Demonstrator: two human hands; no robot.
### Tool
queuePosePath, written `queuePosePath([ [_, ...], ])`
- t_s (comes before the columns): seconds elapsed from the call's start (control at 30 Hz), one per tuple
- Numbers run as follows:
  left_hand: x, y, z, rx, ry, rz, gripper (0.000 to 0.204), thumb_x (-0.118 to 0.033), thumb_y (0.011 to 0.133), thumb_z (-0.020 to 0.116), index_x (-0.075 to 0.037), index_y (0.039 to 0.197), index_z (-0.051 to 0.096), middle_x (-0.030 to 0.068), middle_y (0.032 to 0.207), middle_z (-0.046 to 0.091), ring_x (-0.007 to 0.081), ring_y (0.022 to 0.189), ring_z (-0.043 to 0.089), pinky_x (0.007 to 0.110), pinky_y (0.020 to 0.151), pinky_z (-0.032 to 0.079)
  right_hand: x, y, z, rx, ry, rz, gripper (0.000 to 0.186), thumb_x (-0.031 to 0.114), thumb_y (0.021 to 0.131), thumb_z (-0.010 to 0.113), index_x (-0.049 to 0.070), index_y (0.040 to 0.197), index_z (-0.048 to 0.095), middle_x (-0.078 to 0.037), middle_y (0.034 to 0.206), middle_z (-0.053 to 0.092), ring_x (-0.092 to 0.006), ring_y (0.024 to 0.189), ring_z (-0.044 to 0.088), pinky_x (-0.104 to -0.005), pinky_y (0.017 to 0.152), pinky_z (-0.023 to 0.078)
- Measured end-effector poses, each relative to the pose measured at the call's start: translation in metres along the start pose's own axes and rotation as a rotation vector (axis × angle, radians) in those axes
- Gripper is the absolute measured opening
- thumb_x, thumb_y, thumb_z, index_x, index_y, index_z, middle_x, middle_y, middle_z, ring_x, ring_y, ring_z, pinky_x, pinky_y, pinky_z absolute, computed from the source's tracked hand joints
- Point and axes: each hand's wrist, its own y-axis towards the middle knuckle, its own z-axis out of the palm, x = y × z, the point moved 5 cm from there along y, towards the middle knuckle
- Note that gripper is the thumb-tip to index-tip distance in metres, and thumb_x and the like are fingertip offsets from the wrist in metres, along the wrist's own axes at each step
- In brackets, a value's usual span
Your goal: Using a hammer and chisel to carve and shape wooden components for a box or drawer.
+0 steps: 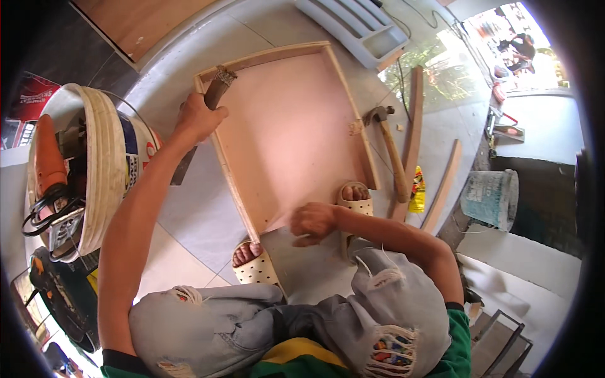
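My left hand [200,121] is wrapped round a dark, chisel-like tool [220,89] with a frayed, battered upper end. A flat dark blade shows below that hand, along the outside of a shallow wooden drawer [228,167]. The drawer lies on the floor in front of me, with raised sides and far edge; its near end has no raised side. Over this near end hovers my right hand [313,222], its fingers loosely bent and smeared by motion; whether they hold anything is unclear. A claw hammer [393,150] with a wooden handle lies right of the drawer.
At left stands a white bucket [101,170] holding an orange-handled power tool [49,154]. Wooden strips [413,135] and a small yellow packet [417,192] lie beside the hammer. A grey plastic tray [356,31] is at the far side. Another bucket [490,200] lies tipped at right.
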Motion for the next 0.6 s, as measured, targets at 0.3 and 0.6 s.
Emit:
queuePosePath([
  [0.3,-0.074,0.022,0.053,0.182,-0.016,0.160,0.031,-0.025,0.072,0.067,0.004,0.080,0.058,0.0155,0.066,0.064,0.0207,0.054,0.064,0.035,0.048,0.053,0.110,-0.190,-0.086,-1.058,0.379,0.967,0.020,0.016,0.085,0.065,-0.002,0.093,0.066,-0.011,0.083,0.068,-0.0122,0.080,0.064,-0.0302,0.070,0.050],
  [0.6,-0.033,-0.010,0.068,0.503,-0.079,0.073,0.027,-0.013,0.075,0.066,0.005,0.088,0.050,0.0127,0.068,0.057,0.0206,0.050,0.058,0.036,0.045,0.053,0.132,-0.229,-0.044,0.045,0.273,0.871,0.039,0.033,0.084,0.066,0.007,0.114,0.063,-0.015,0.099,0.068,-0.0287,0.089,0.067,-0.0396,0.079,0.053],
])
